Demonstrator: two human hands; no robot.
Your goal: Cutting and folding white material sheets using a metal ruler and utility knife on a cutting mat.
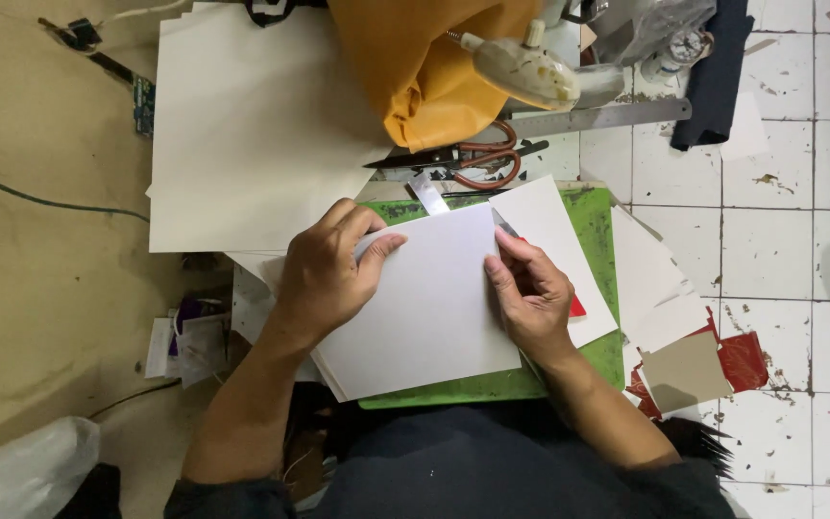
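Observation:
A white cardboard sheet (429,308) lies tilted on a green cutting mat (596,219). My left hand (324,279) presses down on the sheet's upper left corner, fingers spread over its edge. My right hand (528,293) rests on the sheet's right edge and grips a utility knife (504,227), whose grey blade tip points up past the fingers; a red part shows at the wrist. A second white sheet (549,226) lies under the first, to the right.
Large white boards (242,125) lie at the upper left. Scissors (473,159), a metal ruler (598,117), a glue gun (525,69) and an orange bag (425,58) sit beyond the mat. Red and grey card scraps (703,370) lie on the tiled floor at right.

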